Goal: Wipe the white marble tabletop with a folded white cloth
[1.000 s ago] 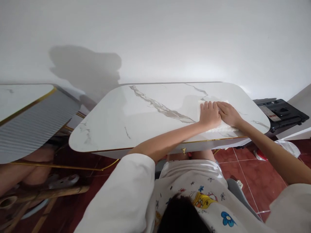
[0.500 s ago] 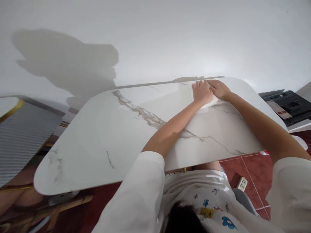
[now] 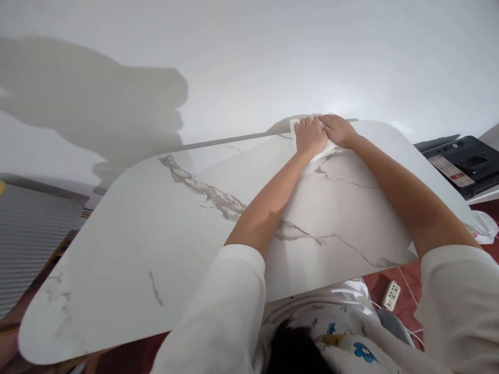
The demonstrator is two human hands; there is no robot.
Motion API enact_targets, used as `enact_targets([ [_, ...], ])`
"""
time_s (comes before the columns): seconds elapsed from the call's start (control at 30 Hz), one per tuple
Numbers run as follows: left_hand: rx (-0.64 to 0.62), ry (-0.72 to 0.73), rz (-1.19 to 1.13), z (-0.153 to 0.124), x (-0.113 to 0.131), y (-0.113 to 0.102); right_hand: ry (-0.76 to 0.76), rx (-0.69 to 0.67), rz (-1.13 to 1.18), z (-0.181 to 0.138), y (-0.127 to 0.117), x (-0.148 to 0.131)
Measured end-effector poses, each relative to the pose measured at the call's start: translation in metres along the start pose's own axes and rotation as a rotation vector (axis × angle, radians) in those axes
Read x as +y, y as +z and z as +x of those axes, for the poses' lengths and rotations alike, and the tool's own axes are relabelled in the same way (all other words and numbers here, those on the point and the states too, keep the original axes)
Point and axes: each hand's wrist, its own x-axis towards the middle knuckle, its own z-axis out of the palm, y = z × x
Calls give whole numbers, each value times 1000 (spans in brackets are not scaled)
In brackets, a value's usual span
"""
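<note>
Both my hands press side by side on a white cloth at the far edge of a white marble-look table, close to the wall. My left hand lies flat on the cloth's left part, fingers together. My right hand lies flat on its right part, touching the left hand. Most of the cloth is hidden under the hands; only a corner and a lower edge show. Both arms reach far across the tabletop.
A white wall rises right behind the table. A black device sits to the right beyond the table. A ribbed grey unit stands at the left. A white power strip lies on the red tiled floor below.
Both hands have slid the cloth away from me, from the table's near right edge across to its far edge by the wall. My head has leaned forward over the table.
</note>
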Motion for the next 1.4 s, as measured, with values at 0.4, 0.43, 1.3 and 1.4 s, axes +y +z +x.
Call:
enact_targets([
  [0.4,18,27,69,-76,14,-19,-55,-10,-21,-66,-17,-53],
  [0.43,17,28,70,-86,16,-22,-59,-13,-19,-74,-20,-60],
  [1.3,-5,80,96,-234,104,-45,-91,-33,13,-234,-83,-119],
  [1.4,29,122,54,-230,124,-41,-64,-32,2,-247,-93,-101],
])
